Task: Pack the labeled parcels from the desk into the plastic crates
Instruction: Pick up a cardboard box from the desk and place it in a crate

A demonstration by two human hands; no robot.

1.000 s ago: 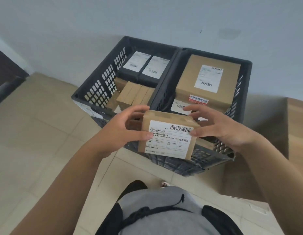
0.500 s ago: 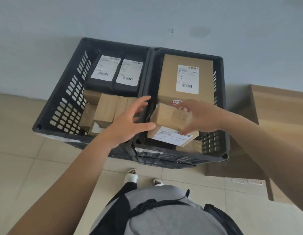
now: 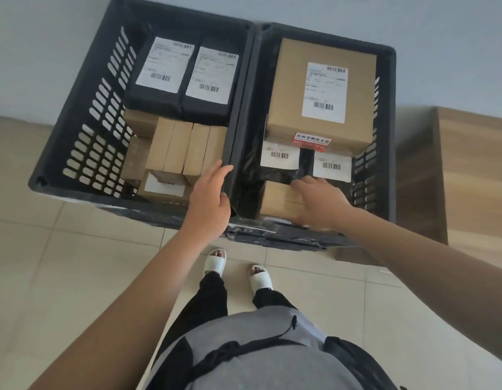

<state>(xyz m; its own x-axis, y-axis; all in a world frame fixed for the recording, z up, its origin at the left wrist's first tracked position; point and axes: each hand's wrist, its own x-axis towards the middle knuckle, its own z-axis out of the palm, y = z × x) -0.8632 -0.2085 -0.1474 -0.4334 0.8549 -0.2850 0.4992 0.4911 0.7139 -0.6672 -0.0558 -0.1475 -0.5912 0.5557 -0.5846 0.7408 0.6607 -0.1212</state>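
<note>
Two black plastic crates stand side by side on the floor, the left crate [image 3: 84, 130] and the right crate [image 3: 390, 114]. My right hand [image 3: 320, 204] reaches into the front of the right crate and grips a small brown parcel [image 3: 275, 198], which sits low inside against the near wall. My left hand [image 3: 210, 198] rests with straight fingers on the shared wall between the crates and holds nothing. A large brown labeled box [image 3: 323, 94] fills the back of the right crate, above two black labeled parcels [image 3: 279, 154].
The left crate holds two black labeled parcels [image 3: 165, 68] at the back and several brown boxes [image 3: 185, 147] in front. A wooden desk side [image 3: 475, 164] stands right of the crates. My feet in white slippers [image 3: 216, 261] stand on the tiled floor just before them.
The parcel went from both hands above the crates down into the front of the right crate, held by my right hand alone. My left hand let go and moved to the dividing wall.
</note>
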